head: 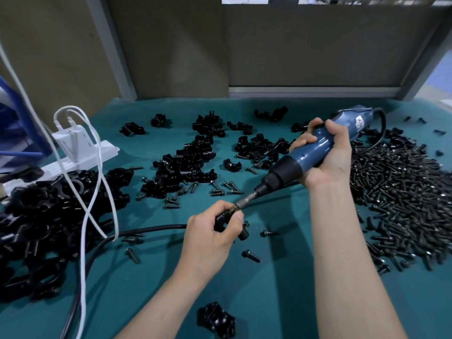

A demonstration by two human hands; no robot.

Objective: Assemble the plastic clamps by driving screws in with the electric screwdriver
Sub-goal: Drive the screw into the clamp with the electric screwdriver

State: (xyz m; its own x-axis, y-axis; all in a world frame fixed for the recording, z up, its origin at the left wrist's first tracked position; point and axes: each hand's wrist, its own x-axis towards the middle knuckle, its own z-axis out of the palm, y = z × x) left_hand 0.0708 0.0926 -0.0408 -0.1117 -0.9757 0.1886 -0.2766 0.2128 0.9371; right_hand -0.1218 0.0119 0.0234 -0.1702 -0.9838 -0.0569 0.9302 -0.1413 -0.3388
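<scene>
Black plastic clamp (pixel 221 220) over the teal counter (pixel 269 289), held in the left hand (pixel 210 238), grip curled round it, thumb along its top. Up and right of the clamp: blue electric screwdriver (pixel 303 155), tilted, bit meeting the clamp's upper end; right hand (pixel 327 152) wrapped round the barrel, grip closed on it. Far right of the clamp: broad heap of black screws (pixel 403 192). Behind the clamp: scattered clamp halves (pixel 186 162). Left of the clamp: pile of assembled clamps (pixel 44 216), white cables (pixel 97 182) draped across, black cord (pixel 151 227) lying between.
</scene>
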